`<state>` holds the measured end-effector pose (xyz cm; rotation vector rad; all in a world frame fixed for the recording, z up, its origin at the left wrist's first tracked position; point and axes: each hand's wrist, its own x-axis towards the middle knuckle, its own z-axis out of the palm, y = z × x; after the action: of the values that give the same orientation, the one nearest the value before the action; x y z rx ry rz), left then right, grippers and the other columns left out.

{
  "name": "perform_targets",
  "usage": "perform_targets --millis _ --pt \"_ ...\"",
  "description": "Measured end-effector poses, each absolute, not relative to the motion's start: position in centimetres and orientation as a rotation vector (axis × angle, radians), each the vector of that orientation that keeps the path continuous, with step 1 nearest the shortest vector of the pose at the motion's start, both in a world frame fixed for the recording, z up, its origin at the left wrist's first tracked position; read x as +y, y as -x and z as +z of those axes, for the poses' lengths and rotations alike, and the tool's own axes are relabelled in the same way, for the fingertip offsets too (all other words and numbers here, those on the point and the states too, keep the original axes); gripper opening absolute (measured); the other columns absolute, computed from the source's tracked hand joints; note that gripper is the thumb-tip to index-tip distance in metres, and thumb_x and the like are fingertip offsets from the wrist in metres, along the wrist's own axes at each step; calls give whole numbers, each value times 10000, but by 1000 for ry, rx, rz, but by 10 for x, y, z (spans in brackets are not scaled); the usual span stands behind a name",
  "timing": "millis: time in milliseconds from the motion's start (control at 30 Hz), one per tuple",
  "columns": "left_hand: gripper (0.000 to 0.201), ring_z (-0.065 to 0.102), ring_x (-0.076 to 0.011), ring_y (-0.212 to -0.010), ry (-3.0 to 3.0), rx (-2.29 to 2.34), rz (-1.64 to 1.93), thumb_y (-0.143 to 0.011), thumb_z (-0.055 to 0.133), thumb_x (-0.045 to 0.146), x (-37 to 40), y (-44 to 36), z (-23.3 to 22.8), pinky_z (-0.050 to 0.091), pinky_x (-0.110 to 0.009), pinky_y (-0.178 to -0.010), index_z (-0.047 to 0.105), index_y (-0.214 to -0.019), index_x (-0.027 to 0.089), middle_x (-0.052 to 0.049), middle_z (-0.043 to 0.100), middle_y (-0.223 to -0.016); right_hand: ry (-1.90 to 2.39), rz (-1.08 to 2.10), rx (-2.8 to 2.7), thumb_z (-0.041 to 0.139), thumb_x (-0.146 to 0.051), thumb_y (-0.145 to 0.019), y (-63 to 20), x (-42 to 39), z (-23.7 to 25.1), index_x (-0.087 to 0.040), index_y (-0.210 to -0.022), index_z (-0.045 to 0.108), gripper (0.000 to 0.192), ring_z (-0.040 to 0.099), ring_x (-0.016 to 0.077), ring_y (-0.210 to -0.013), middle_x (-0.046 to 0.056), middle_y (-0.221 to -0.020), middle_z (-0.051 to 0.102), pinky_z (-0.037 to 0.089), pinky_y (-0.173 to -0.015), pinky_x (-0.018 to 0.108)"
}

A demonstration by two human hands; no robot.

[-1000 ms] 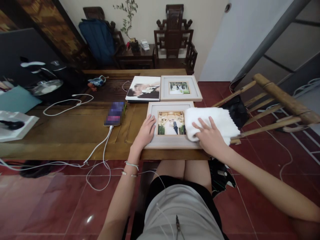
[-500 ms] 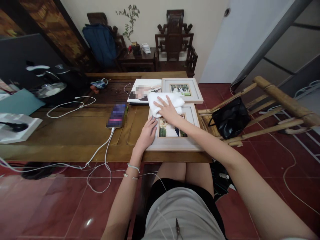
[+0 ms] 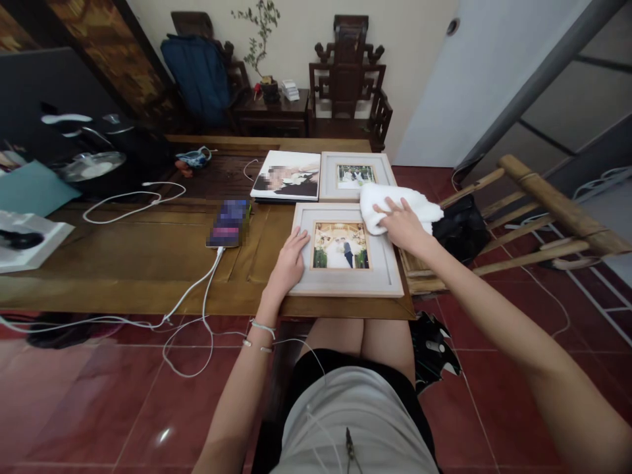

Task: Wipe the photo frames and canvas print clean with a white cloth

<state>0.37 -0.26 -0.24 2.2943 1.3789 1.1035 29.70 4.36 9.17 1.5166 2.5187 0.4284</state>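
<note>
Pale wood frames the nearest picture (image 3: 345, 251), which lies flat at the near edge of the table (image 3: 123, 257), just in front of the person's knees. The left hand (image 3: 288, 260) rests open and flat on that frame's left border, fingers spread, pinning it down rather than gripping it. The right hand (image 3: 402, 224) presses palm-down on a white cloth (image 3: 395, 201) bunched at the frame's far right corner, fingers laid over the fabric, not closed round it. By the look of it, the step in hand is wiping the frame's face, with the cloth now at the top right. The next move probably calls for drawing the cloth across the mat and glass while the left hand keeps the frame from sliding. Beyond lie a second framed photo (image 3: 354, 176) and a photo book (image 3: 288, 174), side by side. A phone (image 3: 228, 224) on a white cable (image 3: 197, 289) sits to the left; a black bag (image 3: 459, 227) rests on a bamboo chair (image 3: 543, 210) to the right.
</note>
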Motion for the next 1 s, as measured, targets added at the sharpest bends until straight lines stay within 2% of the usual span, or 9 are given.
perform_targets --millis 133,267,433,500,667,767,867,1000 --pt "520 381 -237 -1382 -2278 1401 1097 -781 372 -41 -4 -4 -2 337 -490 -1150 583 -1229 119 -127 573 -1345 -1373 272 2586 479 38 -686 -302 -4 96 -144 -980 742 434 337 338 -1370 91 -1439 474 282 -1099 538" --pt "509 379 -240 -1384 -2272 1396 1094 -782 376 -30 -5 -4 -1 326 -488 -1157 587 -1222 115 -133 570 -1345 -1223 -50 2695 458 65 -591 -302 -64 114 -191 -958 748 533 362 283 -1367 49 -1408 513 322 -1108 466" --pt "532 353 -243 -1398 -2291 1369 1053 -778 391 -24 -4 -2 0 307 -532 -1156 575 -1244 155 -107 549 -1374 -1189 -277 2688 419 70 -573 -292 -97 127 -210 -999 731 598 489 257 -1278 82 -1337 579 466 -974 382" --pt "538 349 -244 -1400 -2294 1366 1041 -776 389 -27 -5 -1 1 303 -535 -1156 573 -1249 152 -111 541 -1381 -1194 -237 2697 409 79 -587 -286 -85 122 -191 -1082 700 635 439 275 -1318 96 -1398 521 453 -991 421" --pt "549 353 -237 -1398 -2288 1381 1019 -785 355 -39 -7 -3 6 314 -511 -1156 559 -1268 123 -135 543 -1373 -1447 -15 2708 392 105 -663 -275 -17 105 -191 -1238 610 682 177 397 -1420 80 -1573 208 311 -1032 678" --pt "544 352 -230 -1398 -2277 1379 1033 -796 351 -37 -9 -3 7 316 -512 -1154 553 -1272 133 -125 543 -1375 -1601 149 2739 376 93 -730 -269 24 99 -221 -1265 585 654 104 418 -1427 35 -1601 100 236 -1069 692" --pt "524 355 -231 -1397 -2251 1371 1058 -805 357 -30 -9 -3 7 311 -511 -1156 558 -1261 131 -130 543 -1373 -1543 290 2742 392 74 -763 -262 50 89 -196 -1249 599 594 138 428 -1418 64 -1590 175 196 -1097 663" --pt "519 362 -227 -1394 -2234 1365 1080 -812 352 -27 -9 -3 6 316 -514 -1153 555 -1258 143 -123 549 -1368 -1424 321 2711 431 25 -798 -256 47 75 -171 -1214 633 502 245 446 -1378 119 -1537 312 230 -1064 655"
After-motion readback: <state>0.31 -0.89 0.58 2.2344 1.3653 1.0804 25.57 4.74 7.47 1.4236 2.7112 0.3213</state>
